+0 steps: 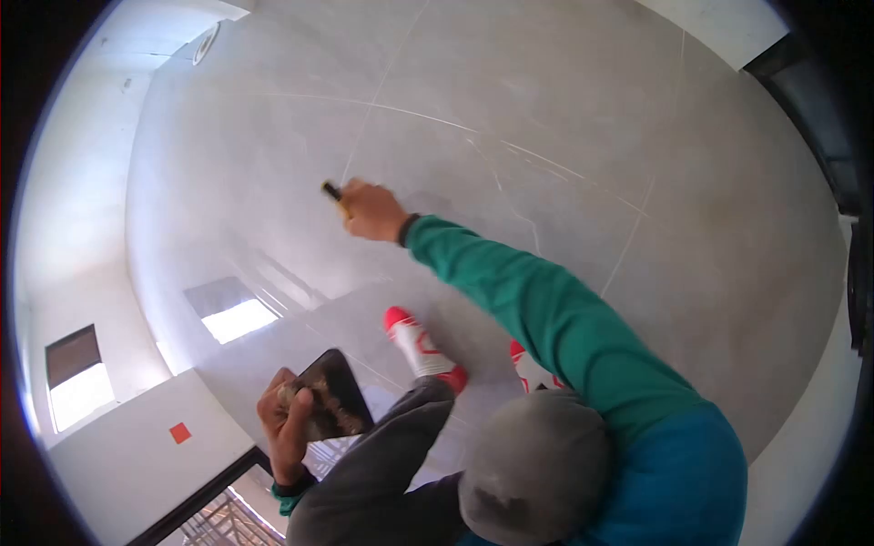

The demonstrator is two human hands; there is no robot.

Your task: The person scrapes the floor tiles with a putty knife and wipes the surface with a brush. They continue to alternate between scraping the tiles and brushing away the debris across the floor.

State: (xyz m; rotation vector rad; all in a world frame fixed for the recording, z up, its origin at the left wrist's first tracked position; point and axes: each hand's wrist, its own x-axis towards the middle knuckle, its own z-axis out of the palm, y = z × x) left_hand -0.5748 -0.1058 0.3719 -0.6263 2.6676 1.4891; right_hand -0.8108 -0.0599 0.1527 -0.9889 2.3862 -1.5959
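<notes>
My right hand [373,210] is stretched out over the grey tiled floor [300,136], at the end of a green sleeve. Its fingers are closed on a small yellow-and-black tool [333,192] whose working end I cannot make out. At the lower left, beside my knee, my left hand [289,414] grips a dark flat rectangular plate [339,387]. The thumb presses on its face, which carries beige-brown smears or crumbs. Whether the tool touches the floor cannot be told.
My two feet in white-and-red socks [424,349] are on the floor. A grey cap [537,455] blocks part of the view below. Thin pale lines [428,118] cross the tiles. White walls [73,227] stand at the left, and a dark frame [806,109] is at the upper right.
</notes>
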